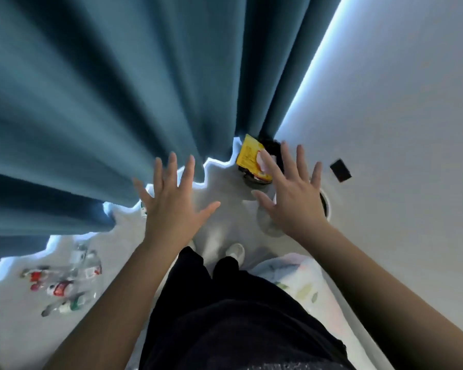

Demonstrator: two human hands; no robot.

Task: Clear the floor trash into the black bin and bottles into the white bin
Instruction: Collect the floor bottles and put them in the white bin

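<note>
We hold our left hand [169, 209] and right hand [292, 201] out, fingers [171, 166] spread and holding nothing, above the grey floor [225, 188]; bottles [62, 287] lie by the blue curtain [118, 89]

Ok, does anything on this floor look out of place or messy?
Yes. Several plastic bottles lie tipped over and scattered on the floor beside the blue curtain, on the left. Ahead, a yellow packet pokes up askew from what looks like the black bin.

Left hand [171, 206] and right hand [292, 198] spread empty above the floor [225, 188]; yellow pack [249, 156] ahead, bottles [62, 287] left.
</note>
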